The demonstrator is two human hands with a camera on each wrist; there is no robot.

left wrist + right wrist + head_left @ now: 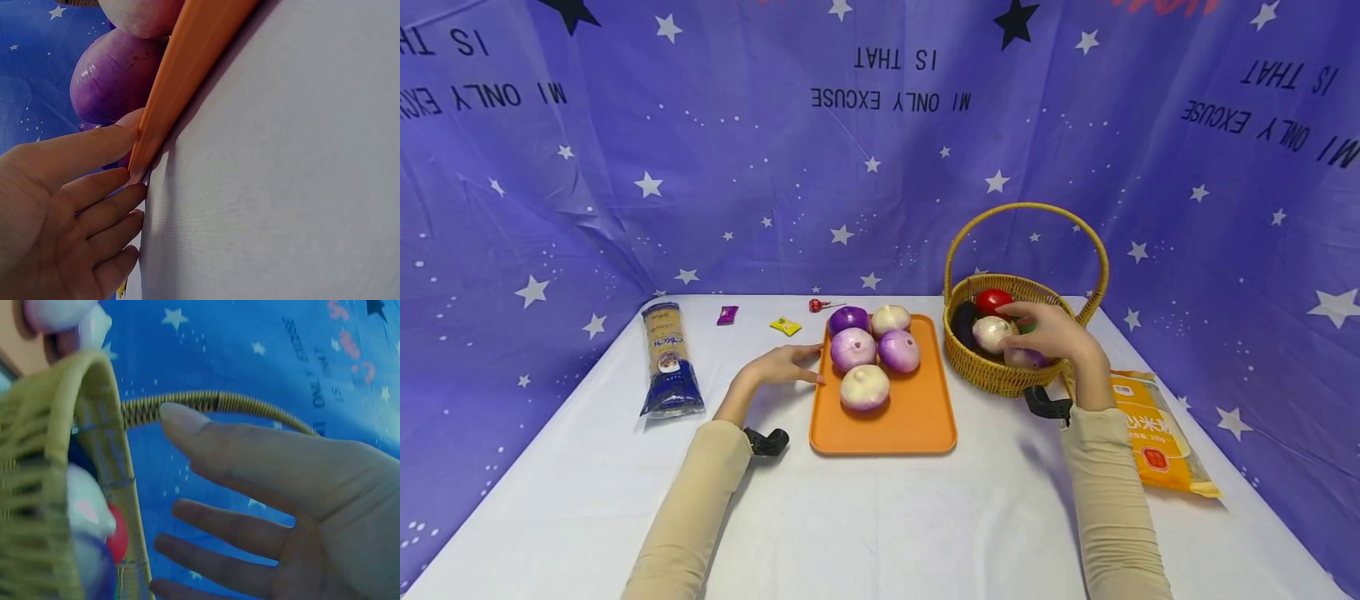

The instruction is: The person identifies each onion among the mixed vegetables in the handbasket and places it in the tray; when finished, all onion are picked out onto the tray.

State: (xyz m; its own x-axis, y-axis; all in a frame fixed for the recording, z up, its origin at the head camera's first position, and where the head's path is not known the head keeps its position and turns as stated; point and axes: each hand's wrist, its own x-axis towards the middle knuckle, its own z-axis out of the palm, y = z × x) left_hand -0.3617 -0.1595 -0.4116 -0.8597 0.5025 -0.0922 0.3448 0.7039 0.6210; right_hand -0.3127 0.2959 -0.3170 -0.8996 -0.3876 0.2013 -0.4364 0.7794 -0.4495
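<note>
My left hand point(786, 365) rests its fingertips at the left edge of an orange tray point(917, 421), thumb at the rim point(159, 94) in the left wrist view. Several purple-and-white onions point(864, 390) sit grouped on the tray's far and left part. On the right, my right hand point(1051, 329) is over a wicker basket point(992, 382), fingers extended and apart. Its fingers overlap a pale onion point(991, 333) in the head view; the right wrist view shows a gap between them. The basket also holds a red tomato point(992, 301), a dark eggplant point(963, 323) and a purple onion point(1026, 358).
The basket's tall handle point(1026, 206) arches above it. A yellow food packet point(1161, 446) lies right of the basket. At far left lies a blue-and-tan package point(671, 362). Two wrapped candies, purple point(727, 315) and yellow point(786, 326), and a red lollipop point(816, 306) lie behind the tray.
</note>
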